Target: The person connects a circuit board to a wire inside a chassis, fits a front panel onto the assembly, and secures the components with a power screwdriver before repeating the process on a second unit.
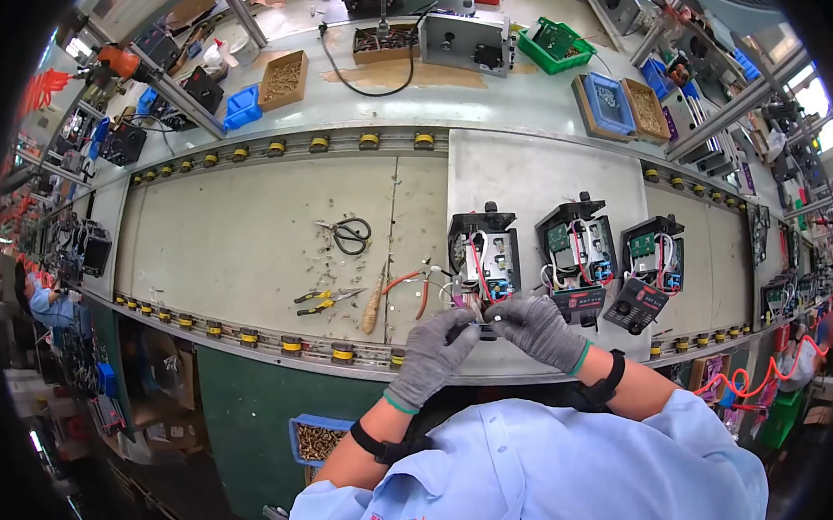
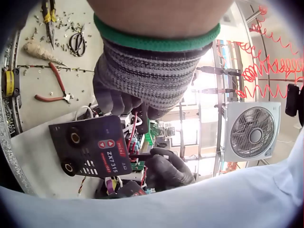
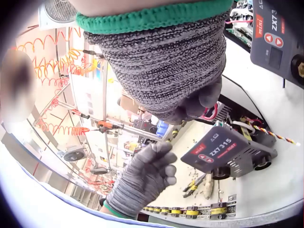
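Note:
Both hands wear grey gloves with dark fingertips and meet at the near end of an opened black device (image 1: 500, 247). My left hand (image 1: 432, 360) is bent beside it, fingers partly curled; the right wrist view shows that left hand (image 3: 142, 178) near the ZX7315 panel (image 3: 213, 151), its grip unclear. From the other side, my right hand (image 1: 542, 333) brings thumb and forefinger together at a small white spot. In the left wrist view the right hand (image 2: 168, 171) pinches a thin dark piece (image 2: 142, 156) behind the front panel (image 2: 95, 147). Fingers partly hide the wiring.
Two similar opened devices (image 1: 579, 253) (image 1: 653, 254) stand to the right. Left of the hands lie black-handled scissors (image 1: 350, 235), yellow-handled pliers (image 1: 325, 299), red-handled cutters (image 1: 423, 292) and a tapered tool (image 1: 372, 313), among scattered bits. Roller rails (image 1: 215, 329) edge the bench.

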`<state>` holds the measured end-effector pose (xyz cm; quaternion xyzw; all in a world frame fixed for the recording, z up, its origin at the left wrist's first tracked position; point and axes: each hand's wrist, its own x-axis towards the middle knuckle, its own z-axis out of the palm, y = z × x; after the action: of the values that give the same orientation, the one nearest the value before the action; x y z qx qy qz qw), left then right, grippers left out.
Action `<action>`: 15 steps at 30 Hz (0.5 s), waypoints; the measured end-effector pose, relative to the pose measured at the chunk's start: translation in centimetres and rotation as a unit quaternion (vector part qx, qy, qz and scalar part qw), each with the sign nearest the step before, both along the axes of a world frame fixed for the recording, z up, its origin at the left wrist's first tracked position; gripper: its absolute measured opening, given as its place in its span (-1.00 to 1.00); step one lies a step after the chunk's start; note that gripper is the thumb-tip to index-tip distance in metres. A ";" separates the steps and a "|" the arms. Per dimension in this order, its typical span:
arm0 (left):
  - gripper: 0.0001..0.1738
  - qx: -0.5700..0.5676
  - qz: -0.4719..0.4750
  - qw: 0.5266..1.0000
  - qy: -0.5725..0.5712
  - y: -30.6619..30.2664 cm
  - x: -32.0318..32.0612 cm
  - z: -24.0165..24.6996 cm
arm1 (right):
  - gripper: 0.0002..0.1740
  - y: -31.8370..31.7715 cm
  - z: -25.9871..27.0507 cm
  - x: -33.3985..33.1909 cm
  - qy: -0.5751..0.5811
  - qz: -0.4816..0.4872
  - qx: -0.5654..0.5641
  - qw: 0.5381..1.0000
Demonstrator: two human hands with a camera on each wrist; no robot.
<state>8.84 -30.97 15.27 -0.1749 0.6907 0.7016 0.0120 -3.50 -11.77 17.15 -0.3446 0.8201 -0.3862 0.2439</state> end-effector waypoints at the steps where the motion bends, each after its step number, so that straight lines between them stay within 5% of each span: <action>1: -0.72 -0.111 -0.051 0.992 -0.012 -0.1 -1.0 0.3 | -0.80 -0.2 0.0 -0.2 0.002 0.001 -0.001 1.000; 2: -0.73 -0.220 -0.102 0.970 -0.025 -0.3 -2.0 0.6 | -0.81 -0.4 0.1 -0.5 0.002 -0.012 0.026 1.000; 6: -0.70 -0.268 -0.103 0.957 -0.040 -0.7 -4.4 -0.2 | -0.82 0.3 -0.3 -0.8 -0.073 -0.070 -0.008 0.995; 8: -0.66 0.034 -0.049 0.992 -0.109 -0.5 -4.7 0.6 | -0.81 0.4 -1.0 -0.8 -0.059 -0.059 0.006 0.996; 9: -0.66 0.032 -0.052 0.992 -0.110 -0.4 -4.8 1.0 | -0.79 0.4 -1.2 -0.8 -0.046 -0.047 0.021 0.998; 15: -0.63 -0.160 -0.093 0.974 -0.130 0.2 -5.3 1.4 | -0.78 -1.3 -1.5 -1.7 0.126 0.043 0.063 0.989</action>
<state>3.59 -30.81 16.70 -0.1991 0.7999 0.5488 0.1392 -5.20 -13.10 15.61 -0.4090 0.8514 -0.2767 0.1765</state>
